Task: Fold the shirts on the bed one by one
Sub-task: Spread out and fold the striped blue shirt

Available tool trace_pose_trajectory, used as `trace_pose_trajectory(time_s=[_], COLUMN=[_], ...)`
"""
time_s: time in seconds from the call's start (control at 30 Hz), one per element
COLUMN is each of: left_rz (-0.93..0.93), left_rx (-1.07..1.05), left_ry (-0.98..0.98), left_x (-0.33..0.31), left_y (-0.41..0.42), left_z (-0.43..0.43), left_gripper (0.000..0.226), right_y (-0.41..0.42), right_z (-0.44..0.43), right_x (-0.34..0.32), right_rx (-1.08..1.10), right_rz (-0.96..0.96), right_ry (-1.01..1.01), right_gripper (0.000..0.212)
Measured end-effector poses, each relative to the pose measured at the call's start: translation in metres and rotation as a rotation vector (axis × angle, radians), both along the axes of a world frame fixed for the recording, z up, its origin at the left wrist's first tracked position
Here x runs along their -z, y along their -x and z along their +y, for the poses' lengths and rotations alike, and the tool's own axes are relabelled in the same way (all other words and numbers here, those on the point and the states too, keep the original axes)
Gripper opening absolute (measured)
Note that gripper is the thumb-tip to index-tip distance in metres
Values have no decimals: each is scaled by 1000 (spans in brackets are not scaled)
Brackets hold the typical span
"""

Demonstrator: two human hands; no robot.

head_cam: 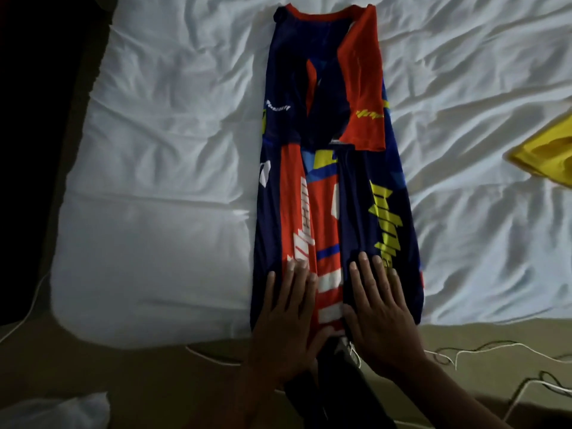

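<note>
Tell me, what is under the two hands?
The left hand and right hand lie flat on the near end of the blue, red and yellow shirt, spread on the white bed sheet. Anything beneath that folded cloth is covered.

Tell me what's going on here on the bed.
A person is folding a navy, red and yellow shirt on the white bed. Its sides and sleeves are already turned in, making a long strip. The left hand and right hand press flat on the near hem. A yellow garment lies at the bed's right edge.
</note>
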State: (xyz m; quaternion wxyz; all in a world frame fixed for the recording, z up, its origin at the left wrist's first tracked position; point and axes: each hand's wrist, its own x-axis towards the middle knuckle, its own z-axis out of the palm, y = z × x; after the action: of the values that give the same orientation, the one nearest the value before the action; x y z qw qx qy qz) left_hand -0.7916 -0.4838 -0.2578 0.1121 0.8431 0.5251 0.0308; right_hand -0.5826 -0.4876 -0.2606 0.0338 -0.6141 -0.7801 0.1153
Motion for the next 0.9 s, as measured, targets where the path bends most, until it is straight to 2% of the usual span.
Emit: trace_pose_trajectory(time_s=[0.07,0.1,0.2,0.3,0.37,0.47,0.53,0.57,0.67,0.8,0.9], left_rz=[-18,-12,55,46,21,124,174,168,83,-195,-359], left_rx=[23,29,-4,-16,22,142,194,203,194,59,-98], left_ry=[-38,-68,-167,-197,-205,-251,-247,-231,-222,-140,70], left_x=[0,1,8,14,17,22,21,18,-3,-42,-82], left_y=[11,15,21,20,23,38,45,46,41,34,28], left_z=[-19,-24,-24,-16,-13,-10,-7,-5,3,30,67], left_gripper=[94,91,60,43,46,50,68,70,49,29,25], right_y=[-9,-14,-25,-32,-37,-42,-44,-46,-51,-47,-42], right_z=[-19,-25,-26,-22,-21,-17,-16,-16,-7,22,60], right_x=[-3,-4,-1,1,3,3,3,3,-7,-47,-84], right_rx=[-45,-70,-126,-171,-212,-240,-247,-257,-288,-191,-33], right_rz=[-7,-38,-161,-253,-295,-320,-263,-228,-118,121,260], right_ry=[-14,-27,-67,-93,-96,-90,-113,-132,-186,-239,-183], right_gripper=[85,92,101,99,101,102,89,81,67,45,40])
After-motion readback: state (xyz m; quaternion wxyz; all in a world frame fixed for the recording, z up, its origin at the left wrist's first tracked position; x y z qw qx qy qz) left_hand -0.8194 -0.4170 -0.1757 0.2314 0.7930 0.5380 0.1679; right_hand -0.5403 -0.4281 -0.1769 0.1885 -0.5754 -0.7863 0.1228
